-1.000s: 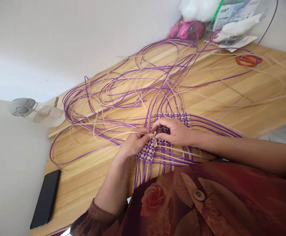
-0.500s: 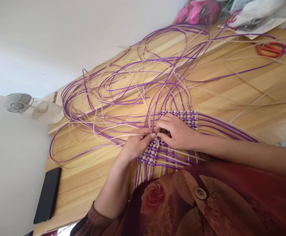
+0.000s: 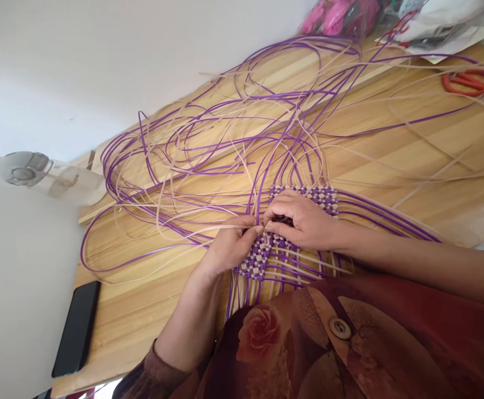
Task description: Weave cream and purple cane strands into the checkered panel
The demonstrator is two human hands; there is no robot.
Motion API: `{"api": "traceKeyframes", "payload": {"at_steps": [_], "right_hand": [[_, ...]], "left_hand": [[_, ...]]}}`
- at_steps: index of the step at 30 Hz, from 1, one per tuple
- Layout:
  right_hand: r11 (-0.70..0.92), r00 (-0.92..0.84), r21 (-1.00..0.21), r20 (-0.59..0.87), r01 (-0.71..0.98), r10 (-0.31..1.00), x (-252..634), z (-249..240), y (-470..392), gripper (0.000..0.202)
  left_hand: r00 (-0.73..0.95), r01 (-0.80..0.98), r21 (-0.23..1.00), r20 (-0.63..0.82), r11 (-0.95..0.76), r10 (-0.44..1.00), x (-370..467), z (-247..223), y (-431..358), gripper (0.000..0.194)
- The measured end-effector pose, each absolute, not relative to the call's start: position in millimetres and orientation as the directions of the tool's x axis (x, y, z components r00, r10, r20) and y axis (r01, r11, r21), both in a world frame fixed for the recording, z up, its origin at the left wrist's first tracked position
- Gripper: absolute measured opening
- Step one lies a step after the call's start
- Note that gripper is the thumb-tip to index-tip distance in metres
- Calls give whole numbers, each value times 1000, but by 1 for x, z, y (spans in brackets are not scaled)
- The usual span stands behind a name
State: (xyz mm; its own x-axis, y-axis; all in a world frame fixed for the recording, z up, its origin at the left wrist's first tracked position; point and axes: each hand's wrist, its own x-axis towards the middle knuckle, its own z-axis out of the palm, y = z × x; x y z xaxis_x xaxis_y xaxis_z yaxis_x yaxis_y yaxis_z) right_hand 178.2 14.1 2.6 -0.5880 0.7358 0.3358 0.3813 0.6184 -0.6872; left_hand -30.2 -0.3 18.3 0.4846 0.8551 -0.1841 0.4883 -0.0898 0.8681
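A woven piece of purple and beige cords [image 3: 251,265] lies at the table's near edge, its checkered pattern showing below my left hand and above my right. My left hand [image 3: 234,239] pinches a beige cord [image 3: 209,228] between thumb and forefinger; the cord trails off to the left. Fingertips of my right hand [image 3: 304,219] close on a beige strand at the weave, almost touching the left thumb. My right palm covers the middle of the piece. Loose purple and beige ends [image 3: 304,269] fan out from its sides.
Long loops of purple and beige cord [image 3: 175,144] sprawl over the wooden table [image 3: 142,316]. Red-handled scissors [image 3: 470,83] lie far right, near plastic bags [image 3: 337,16]. A black phone [image 3: 76,330] rests at the left edge, and a small white camera [image 3: 26,168] stands beyond.
My right thumb has straightened and moved in toward the left fingertips at the beige strand. The left hand keeps its pinch. The view has shifted slightly.
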Motion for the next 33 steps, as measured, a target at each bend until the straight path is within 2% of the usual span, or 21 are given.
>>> {"api": "traceKeyframes", "payload": {"at_steps": [5, 10, 14, 20, 26, 33], "right_hand": [[610, -596, -636, 279, 472, 753, 173, -1, 14, 13], [615, -610, -608, 256, 502, 750, 175, -2, 13, 12], [614, -608, -607, 255, 504, 752, 175, -1, 13, 9], [597, -608, -622, 232, 508, 759, 174, 1, 13, 15], [601, -605, -632, 249, 490, 756, 174, 0, 15, 15], [614, -610, -613, 257, 497, 750, 176, -1, 13, 12]], "left_hand": [[500, 482, 871, -179, -100, 848, -32, 20, 1, 31], [497, 562, 811, -175, -162, 850, -28, 25, 0, 36], [413, 579, 810, -193, -94, 890, -23, 21, -2, 37], [366, 465, 885, -207, 14, 907, -25, 9, -2, 38], [325, 406, 907, -256, 110, 910, -30, 7, -1, 38], [428, 504, 863, -218, -31, 877, -25, 20, -1, 34]]}}
